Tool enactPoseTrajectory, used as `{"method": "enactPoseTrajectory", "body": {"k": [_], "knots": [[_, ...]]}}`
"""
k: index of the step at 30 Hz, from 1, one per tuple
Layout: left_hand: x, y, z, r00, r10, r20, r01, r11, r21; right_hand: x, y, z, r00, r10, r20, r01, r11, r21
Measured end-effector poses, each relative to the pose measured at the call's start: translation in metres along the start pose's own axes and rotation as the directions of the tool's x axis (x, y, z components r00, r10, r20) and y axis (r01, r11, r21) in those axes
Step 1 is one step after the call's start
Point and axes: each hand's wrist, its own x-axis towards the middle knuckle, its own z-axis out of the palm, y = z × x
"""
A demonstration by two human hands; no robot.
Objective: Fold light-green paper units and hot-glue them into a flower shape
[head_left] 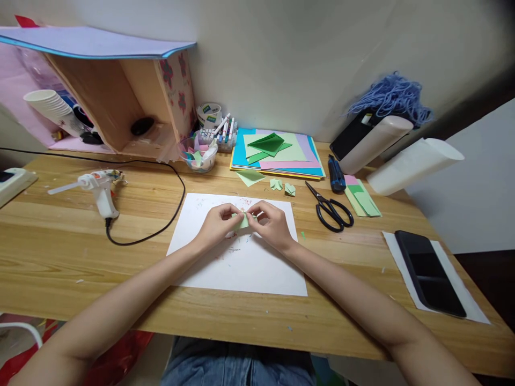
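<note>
Between my fingertips is a small piece of light green paper (242, 221), held over a white sheet (257, 273) with scribbled marks. My left hand (219, 222) pinches its left side, and my right hand (271, 224) pinches the right side, thumbs close together. The fingers hide part of the paper, so its exact folds are unclear. Just beyond the sheet lie two small folded green paper pieces, one folded piece (276, 184) beside another folded piece (290, 189). A flat light green square (250, 177) rests behind them.
Black-handled scissors (330, 208) and a utility knife (336, 174) lie to the right, near paper strips (364, 199). A phone (430, 273) is at far right. On the left stands a glue gun (102, 193) with its cord. Coloured paper (316, 161) is stacked behind.
</note>
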Motion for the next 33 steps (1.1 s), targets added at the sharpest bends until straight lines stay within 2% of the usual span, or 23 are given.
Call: {"method": "enactPoseTrajectory", "body": {"k": [4, 8, 12, 14, 17, 19, 22, 24, 27, 33], "knots": [[-0.001, 0.002, 0.001, 1.000, 0.021, -0.008, -0.021, 0.999, -0.036, -0.003, 0.000, 0.001, 0.994, -0.106, 0.007, 0.106, 0.978, -0.178], [0.000, 0.003, 0.001, 1.000, 0.023, -0.010, -0.024, 0.999, -0.044, -0.004, 0.003, 0.002, 0.974, -0.218, 0.056, 0.224, 0.913, -0.340], [0.000, 0.002, 0.000, 1.000, 0.021, 0.003, -0.021, 0.999, -0.040, -0.005, 0.002, 0.001, 0.966, -0.243, 0.091, 0.259, 0.890, -0.375], [0.000, 0.002, -0.001, 1.000, 0.024, 0.007, -0.023, 0.999, -0.043, -0.005, 0.001, 0.001, 0.978, -0.191, 0.085, 0.207, 0.936, -0.284], [0.001, 0.000, -0.002, 0.999, 0.037, -0.004, -0.037, 0.999, -0.034, -0.001, 0.003, 0.000, 0.996, -0.029, 0.085, 0.030, 1.000, -0.009], [0.001, -0.001, -0.002, 0.998, 0.060, -0.018, -0.060, 0.998, 0.001, 0.004, 0.006, -0.002, 0.986, 0.096, 0.134, -0.122, 0.972, 0.202], [0.000, 0.000, -0.004, 0.995, 0.101, -0.025, -0.097, 0.990, 0.106, 0.013, 0.010, -0.009, 0.930, 0.223, 0.291, -0.328, 0.860, 0.391], [0.000, 0.001, -0.005, 0.992, 0.122, -0.015, -0.118, 0.979, 0.169, 0.018, 0.011, -0.014, 0.877, 0.258, 0.405, -0.431, 0.795, 0.427], [0.000, 0.003, -0.007, 0.990, 0.141, 0.001, -0.139, 0.969, 0.205, 0.022, 0.011, -0.020, 0.821, 0.253, 0.512, -0.505, 0.740, 0.444], [0.000, 0.008, -0.010, 0.993, 0.111, 0.045, -0.118, 0.970, 0.212, 0.022, 0.011, -0.023, 0.788, 0.211, 0.579, -0.503, 0.762, 0.408]]}}
